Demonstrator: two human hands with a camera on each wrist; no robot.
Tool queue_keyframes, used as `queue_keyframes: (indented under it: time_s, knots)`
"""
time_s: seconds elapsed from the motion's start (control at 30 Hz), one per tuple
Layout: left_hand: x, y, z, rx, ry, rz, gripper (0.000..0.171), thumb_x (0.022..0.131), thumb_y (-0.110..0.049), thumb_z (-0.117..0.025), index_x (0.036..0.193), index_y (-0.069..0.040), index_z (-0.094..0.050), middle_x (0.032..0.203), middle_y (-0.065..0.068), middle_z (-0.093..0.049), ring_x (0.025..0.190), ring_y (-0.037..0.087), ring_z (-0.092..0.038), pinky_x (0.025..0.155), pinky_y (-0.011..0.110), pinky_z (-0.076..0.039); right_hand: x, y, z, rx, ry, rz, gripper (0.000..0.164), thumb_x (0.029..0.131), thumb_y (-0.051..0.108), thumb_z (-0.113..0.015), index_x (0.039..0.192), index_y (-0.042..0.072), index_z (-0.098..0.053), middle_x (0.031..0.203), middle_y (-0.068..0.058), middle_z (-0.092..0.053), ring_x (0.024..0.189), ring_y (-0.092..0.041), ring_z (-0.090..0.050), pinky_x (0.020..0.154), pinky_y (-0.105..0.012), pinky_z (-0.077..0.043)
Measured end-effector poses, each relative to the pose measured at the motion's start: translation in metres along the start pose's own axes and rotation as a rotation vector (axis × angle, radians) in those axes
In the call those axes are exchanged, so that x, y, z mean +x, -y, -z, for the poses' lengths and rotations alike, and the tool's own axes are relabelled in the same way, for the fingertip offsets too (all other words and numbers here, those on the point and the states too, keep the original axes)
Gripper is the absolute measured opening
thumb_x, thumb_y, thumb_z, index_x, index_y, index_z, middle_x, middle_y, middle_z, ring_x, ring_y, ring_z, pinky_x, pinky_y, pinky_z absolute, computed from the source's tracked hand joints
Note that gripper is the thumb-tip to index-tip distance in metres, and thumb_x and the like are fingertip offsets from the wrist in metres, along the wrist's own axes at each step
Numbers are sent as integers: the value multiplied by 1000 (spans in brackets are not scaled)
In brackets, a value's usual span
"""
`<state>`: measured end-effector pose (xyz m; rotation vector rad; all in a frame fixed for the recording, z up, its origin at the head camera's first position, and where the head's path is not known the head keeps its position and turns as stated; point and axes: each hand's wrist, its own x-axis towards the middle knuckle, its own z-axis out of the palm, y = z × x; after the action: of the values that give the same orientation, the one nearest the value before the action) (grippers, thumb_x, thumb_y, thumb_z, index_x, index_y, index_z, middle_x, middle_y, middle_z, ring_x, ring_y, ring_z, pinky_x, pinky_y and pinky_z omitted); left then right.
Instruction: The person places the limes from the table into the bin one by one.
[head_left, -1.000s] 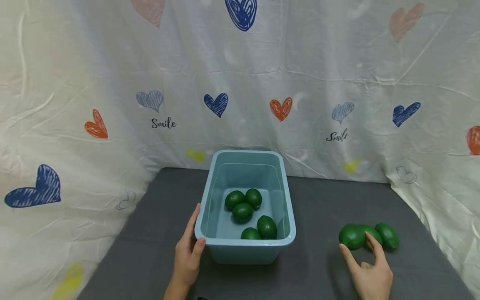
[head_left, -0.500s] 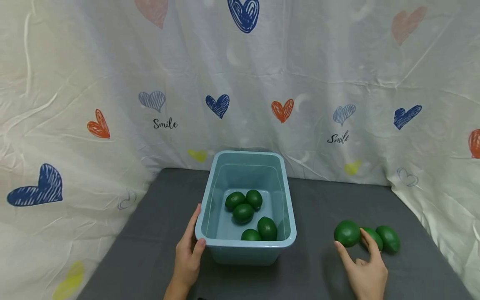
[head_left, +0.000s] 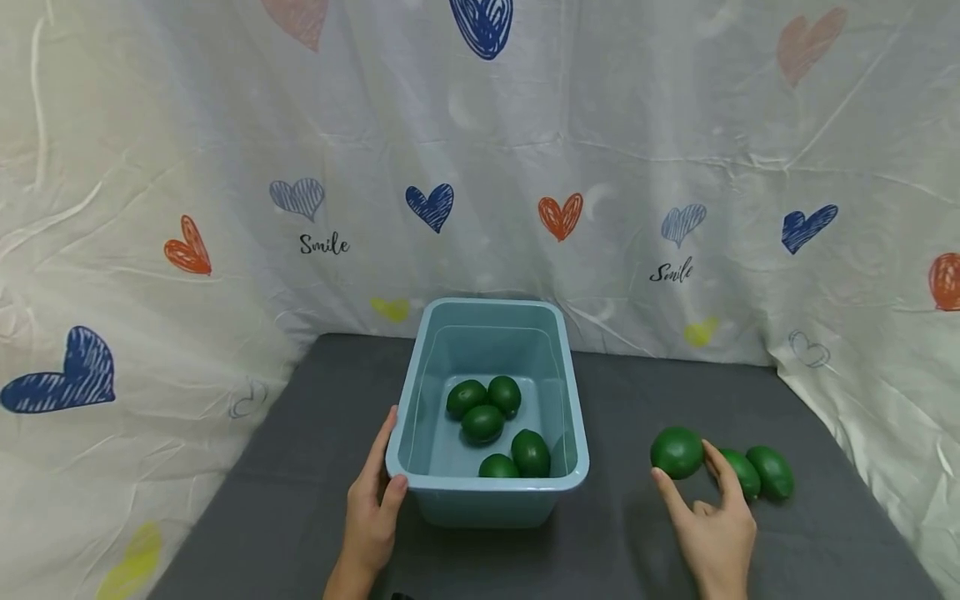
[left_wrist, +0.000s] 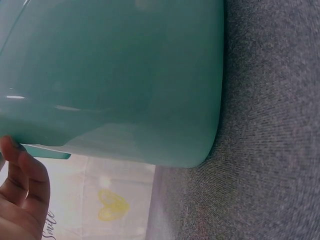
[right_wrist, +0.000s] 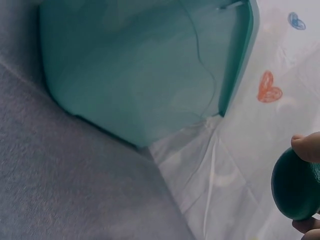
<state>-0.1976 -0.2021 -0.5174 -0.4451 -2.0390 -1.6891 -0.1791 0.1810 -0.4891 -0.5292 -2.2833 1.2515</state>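
In the head view my left hand (head_left: 369, 517) holds the near left corner of a light blue plastic bin (head_left: 487, 483), thumb at the front rim and fingers along the left side. The left wrist view has the fingers at the rim, beside the bin's smooth wall (left_wrist: 125, 80). My right hand (head_left: 712, 533) pinches a dark green lime (head_left: 677, 452) between thumb and fingers, to the right of the bin. In the right wrist view this lime (right_wrist: 292, 187) shows at the right edge. Several limes (head_left: 482, 424) lie inside the bin.
Two more limes (head_left: 770, 472) lie together on the dark grey tabletop (head_left: 622, 400), just right of my right hand, which partly hides one. A pale curtain (head_left: 480, 150) printed with hearts hangs behind and beside the table. A small black thing (head_left: 402, 596) shows at the bottom edge.
My right hand has lifted the lime away from the other two and carried it left toward the bin. The left hand keeps its hold on the bin.
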Motion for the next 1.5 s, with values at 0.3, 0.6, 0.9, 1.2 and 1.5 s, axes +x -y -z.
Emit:
queue_keyframes:
  time_s: [0.3, 0.6, 0.9, 1.2, 1.5]
  knots:
    - [4, 1, -1, -1, 0, -26, 71, 105, 4, -48, 170, -17, -28, 173, 15, -31, 156, 12, -35, 117, 15, -33, 1, 6, -7, 48, 3, 65, 79, 88, 38, -89, 156, 19, -55, 152, -14, -59, 31, -5, -25, 36, -28, -31]
    - [4, 1, -2, 10, 0, -16, 71, 105, 3, -48, 170, -19, -28, 172, 19, -30, 156, 10, -34, 117, 15, -33, 0, 18, -11, 89, 4, 87, 76, 87, 38, -90, 154, 20, -57, 151, -11, -60, 31, -8, -29, 35, -28, -31]
    - [-1, 1, -2, 15, 15, -1, 70, 106, 3, -48, 170, -18, -27, 173, 14, -30, 155, 7, -35, 115, 13, -34, -2, 27, -16, 128, 22, 143, 76, 86, 32, -92, 152, 19, -58, 147, -11, -63, 31, -5, -26, 35, -26, -27]
    - [-4, -3, -2, 22, -10, 30, 72, 105, 4, -49, 170, -19, -28, 174, 11, -31, 155, 6, -35, 115, 12, -34, -7, 36, -26, 164, 56, 211, 76, 83, 27, -94, 150, 20, -60, 145, -9, -65, 30, -1, -26, 34, -23, -27]
    - [1, -2, -2, -12, 3, 10, 71, 106, 4, -48, 170, -20, -27, 175, 7, -29, 156, 9, -33, 116, 14, -33, -5, 49, -32, 209, 71, 274, 75, 82, 23, -95, 149, 19, -60, 145, -9, -65, 31, 0, -25, 34, -23, -26]
